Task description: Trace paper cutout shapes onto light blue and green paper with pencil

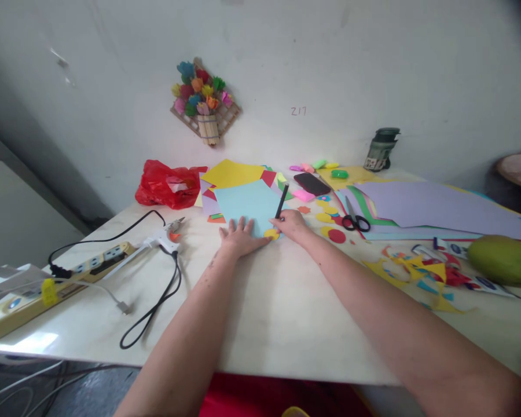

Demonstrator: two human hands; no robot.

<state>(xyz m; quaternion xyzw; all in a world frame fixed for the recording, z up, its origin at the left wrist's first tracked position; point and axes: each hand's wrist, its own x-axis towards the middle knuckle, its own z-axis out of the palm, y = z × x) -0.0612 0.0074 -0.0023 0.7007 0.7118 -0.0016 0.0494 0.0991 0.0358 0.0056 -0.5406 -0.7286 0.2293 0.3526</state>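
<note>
A sheet of light blue paper (247,200) lies on the table in front of me. My left hand (238,238) rests flat on its near edge with fingers spread, the thumb reaching to a small yellow paper circle (271,234). Between the fingers of my right hand (292,225) is a black pencil (282,200), held nearly upright with its top leaning slightly away. That hand is beside the circle; the pencil's tip is hidden behind the fingers. More cut circles, a red one (336,236) among them, lie to the right.
Scissors (353,217) lie on coloured sheets at right, near paper scraps (417,272), glue tubes and a green fruit (503,260). A phone (311,183) is behind the circles. At left are a glue gun (167,236), a power strip (82,269) and a red bag (169,184).
</note>
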